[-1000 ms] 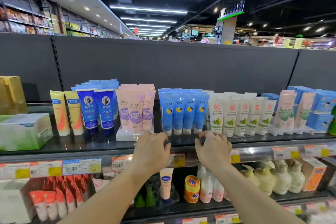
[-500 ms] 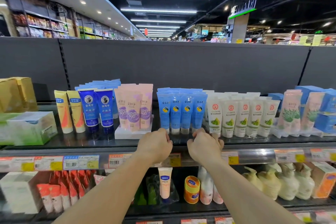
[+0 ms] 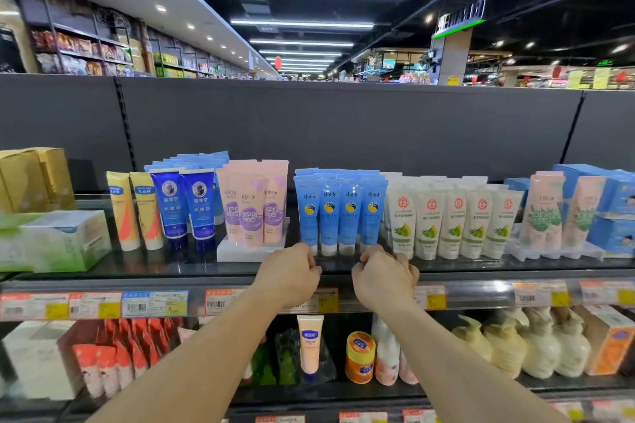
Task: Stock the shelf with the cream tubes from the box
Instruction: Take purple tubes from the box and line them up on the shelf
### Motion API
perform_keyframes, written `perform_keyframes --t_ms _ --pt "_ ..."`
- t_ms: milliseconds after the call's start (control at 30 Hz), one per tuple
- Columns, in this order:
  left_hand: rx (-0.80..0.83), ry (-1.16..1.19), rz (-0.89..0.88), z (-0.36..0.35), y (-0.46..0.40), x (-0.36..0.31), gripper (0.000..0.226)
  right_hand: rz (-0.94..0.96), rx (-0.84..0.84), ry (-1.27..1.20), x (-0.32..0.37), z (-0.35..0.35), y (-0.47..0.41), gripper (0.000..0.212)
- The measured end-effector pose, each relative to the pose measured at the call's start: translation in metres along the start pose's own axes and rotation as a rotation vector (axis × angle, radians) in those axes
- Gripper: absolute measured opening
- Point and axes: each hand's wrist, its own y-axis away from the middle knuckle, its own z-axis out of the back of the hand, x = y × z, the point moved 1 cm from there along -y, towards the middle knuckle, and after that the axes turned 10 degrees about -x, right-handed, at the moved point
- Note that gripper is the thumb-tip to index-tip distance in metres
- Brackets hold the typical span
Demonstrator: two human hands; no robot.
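Light blue cream tubes (image 3: 340, 213) stand cap-down in tight rows at the middle of the top shelf (image 3: 192, 268), on what looks like a clear tray. My left hand (image 3: 288, 273) and my right hand (image 3: 383, 276) sit side by side at the shelf's front edge, just below the tubes. Both have their fingers curled against the tray's front lip, by the outer tube caps. No loose tube is in either hand. No box of tubes is in view.
Pink tubes (image 3: 252, 203) on a white stand and dark blue tubes (image 3: 184, 204) stand to the left, white tubes (image 3: 450, 220) to the right. Price tags (image 3: 154, 302) line the shelf rail. Bottles (image 3: 508, 343) and a jar (image 3: 359, 355) fill the lower shelf.
My hands have drawn closer together and their fingers have curled shut at the foot of the blue tubes. The view has shifted slightly.
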Motion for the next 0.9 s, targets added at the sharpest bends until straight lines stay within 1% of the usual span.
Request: perform_keyframes --t_ms 300,633,800,833,900 --pt "-0.055 0.028 0.025 -0.002 0.005 -0.001 0.012 0.049 0.014 -0.001 -0.006 0.001 0.000 0.024" --pt "-0.049 0.064 0.017 -0.002 0.005 0.002 0.013 0.077 -0.012 0.004 -0.009 -0.003 0.000 0.024" --pt "-0.029 0.026 0.012 0.000 0.002 0.002 0.014 0.079 -0.013 -0.016 -0.011 -0.002 -0.001 0.023" --pt "-0.055 -0.017 -0.018 0.002 0.003 0.001 0.016 0.082 -0.008 -0.031 -0.012 -0.001 -0.001 0.024" --pt "-0.196 -0.088 -0.127 0.004 0.006 -0.007 0.019 0.085 -0.042 -0.077 -0.015 0.001 -0.001 0.025"
